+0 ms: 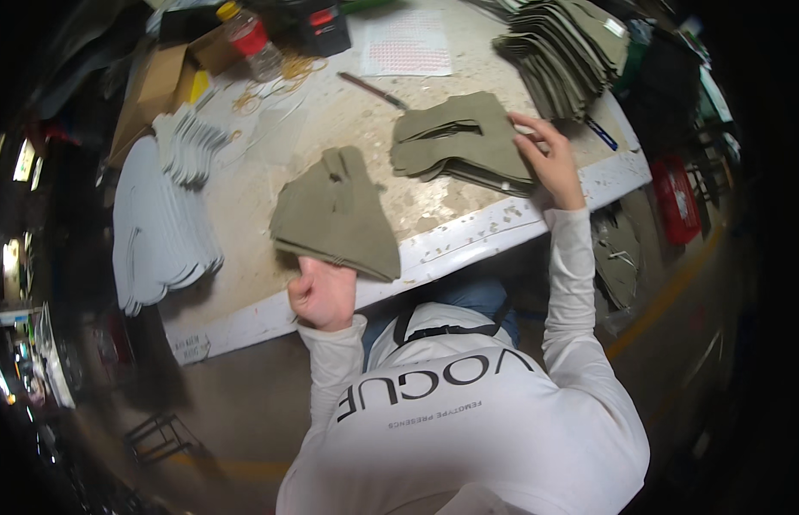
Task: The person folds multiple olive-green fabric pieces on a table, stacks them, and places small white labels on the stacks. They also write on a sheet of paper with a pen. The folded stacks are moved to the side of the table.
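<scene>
My left hand [327, 293] is palm up at the table's near edge, its fingers hidden beneath a stack of olive fabric pieces [337, 210], with the thumb bent outside. This stack has a small slit near its top. To its right lies a second olive fabric stack [455, 142] with a long slot cut through it. My right hand [549, 156] rests at the right end of that second stack, thumb and forefinger close together. A small whitish thing [525, 130] shows between them, too small to name.
Grey fabric pieces [163, 227] lie fanned at the left, and a thick olive pile [571, 51] at the far right. Behind are a pen [371, 89], a printed sheet [406, 43], a bottle [252, 43], rubber bands [288, 75] and a cardboard box [150, 94]. A blue-handled tool [602, 134] lies right.
</scene>
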Demonstrator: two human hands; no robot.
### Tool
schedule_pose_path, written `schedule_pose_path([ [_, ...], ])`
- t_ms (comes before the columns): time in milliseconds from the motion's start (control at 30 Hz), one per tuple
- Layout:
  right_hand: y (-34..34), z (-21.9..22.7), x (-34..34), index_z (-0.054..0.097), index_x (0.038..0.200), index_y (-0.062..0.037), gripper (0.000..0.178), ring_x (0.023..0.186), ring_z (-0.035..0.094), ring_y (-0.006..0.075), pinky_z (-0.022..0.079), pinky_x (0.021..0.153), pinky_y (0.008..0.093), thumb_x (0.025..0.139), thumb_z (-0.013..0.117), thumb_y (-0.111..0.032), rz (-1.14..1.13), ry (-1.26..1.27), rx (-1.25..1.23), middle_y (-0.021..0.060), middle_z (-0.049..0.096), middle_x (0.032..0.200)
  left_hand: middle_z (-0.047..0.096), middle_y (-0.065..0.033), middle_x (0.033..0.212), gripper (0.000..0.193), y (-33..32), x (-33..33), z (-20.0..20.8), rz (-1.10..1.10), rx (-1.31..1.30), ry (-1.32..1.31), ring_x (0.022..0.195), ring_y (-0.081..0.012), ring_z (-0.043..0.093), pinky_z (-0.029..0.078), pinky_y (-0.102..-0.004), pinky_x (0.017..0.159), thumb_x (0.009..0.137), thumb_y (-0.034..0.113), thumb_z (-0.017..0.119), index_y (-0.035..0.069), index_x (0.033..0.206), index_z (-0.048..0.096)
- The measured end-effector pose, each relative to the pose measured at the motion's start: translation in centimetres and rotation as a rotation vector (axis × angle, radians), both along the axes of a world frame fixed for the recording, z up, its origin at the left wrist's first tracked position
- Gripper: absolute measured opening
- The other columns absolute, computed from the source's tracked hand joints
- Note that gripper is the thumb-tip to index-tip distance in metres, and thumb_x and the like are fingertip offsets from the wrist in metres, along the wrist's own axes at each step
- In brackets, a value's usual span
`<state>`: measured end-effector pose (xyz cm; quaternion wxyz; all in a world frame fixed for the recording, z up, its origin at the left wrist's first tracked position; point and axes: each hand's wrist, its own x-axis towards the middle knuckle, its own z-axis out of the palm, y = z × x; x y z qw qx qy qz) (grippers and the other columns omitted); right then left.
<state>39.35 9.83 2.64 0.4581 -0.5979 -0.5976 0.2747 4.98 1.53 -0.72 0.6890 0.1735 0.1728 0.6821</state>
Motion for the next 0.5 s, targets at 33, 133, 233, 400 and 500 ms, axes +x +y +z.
schedule_pose_path([
  [33, -0.2, 0.8, -0.9, 0.067, 0.115, -0.0061, 0.03, 0.086, 0.065, 0.021, 0.051, 0.077, 0.0307, 0.086, 0.062, -0.004, -0.203, -0.394, 0.043, 0.0099, 0.066, 0.106, 0.024, -0.0134, 0.156, 0.092, -0.1, 0.1, 0.1, 0.005, 0.014, -0.003, 0.143, -0.0316, 0.024, 0.019, -0.0492, 0.116, 0.069, 0.029, 0.062, 0.01, 0.151, 0.024],
  [133, -1.5, 3.3, -5.5, 0.069, 0.107, -0.0058, 0.026, 0.084, 0.064, 0.0269, 0.051, 0.077, 0.0348, 0.083, 0.061, -0.002, -0.17, -0.521, 0.462, 0.0122, 0.066, 0.098, 0.024, -0.0129, 0.156, 0.094, 0.0, 0.3, 0.4, 0.023, 0.008, 0.039, 0.143, -0.031, 0.023, 0.018, -0.0494, 0.117, 0.068, 0.029, 0.062, 0.01, 0.151, 0.023],
  [233, -3.7, 3.7, -12.0, 0.069, 0.101, -0.0063, 0.021, 0.088, 0.062, 0.0277, 0.05, 0.079, 0.0362, 0.08, 0.065, -0.003, 0.281, -0.211, 0.401, 0.0109, 0.067, 0.095, 0.026, -0.0125, 0.155, 0.095, 0.2, 0.3, 0.6, -0.003, 0.037, 0.06, 0.142, -0.0304, 0.026, 0.019, -0.0476, 0.117, 0.068, 0.029, 0.062, 0.009, 0.151, 0.021],
  [400, -5.4, 1.9, -18.5, 0.061, 0.102, -0.0081, 0.028, 0.091, 0.059, 0.0268, 0.051, 0.075, 0.0346, 0.077, 0.072, -0.016, 0.58, -0.193, 0.372, 0.0078, 0.058, 0.099, 0.031, -0.0129, 0.151, 0.095, 0.0, 0.0, 0.7, -0.047, -0.009, 0.036, 0.139, -0.0293, 0.03, 0.024, -0.0444, 0.116, 0.068, 0.029, 0.061, 0.006, 0.15, 0.02],
  [500, -5.1, 1.3, -18.6, 0.061, 0.101, -0.0085, 0.027, 0.091, 0.061, 0.026, 0.052, 0.073, 0.0336, 0.077, 0.072, -0.014, 0.565, -0.144, 0.351, 0.0067, 0.059, 0.1, 0.033, -0.0134, 0.15, 0.094, 0.1, 0.1, 0.6, -0.024, 0.01, 0.054, 0.138, -0.0288, 0.032, 0.026, -0.0427, 0.115, 0.069, 0.029, 0.061, 0.004, 0.15, 0.02],
])
